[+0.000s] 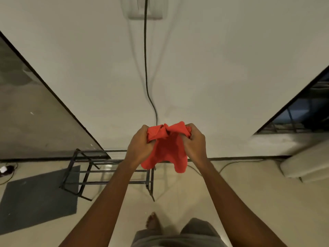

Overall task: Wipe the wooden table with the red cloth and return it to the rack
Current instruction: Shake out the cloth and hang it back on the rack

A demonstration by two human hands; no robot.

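Both my hands hold the red cloth (165, 150) up in front of me, above the black metal rack (110, 172). My left hand (140, 145) grips the cloth's upper left part and my right hand (194, 141) grips its upper right part. The cloth is bunched between the hands and its lower ends hang loose over the rack's right end. The rack stands on the floor against the white wall, with several horizontal bars. No wooden table is in view.
A black cable (146, 68) runs down the white wall behind the cloth. A dark mat (39, 198) lies on the floor at left. A glass panel (32, 113) is at left, a window (302, 111) at right, a white cushion (306, 164) below it.
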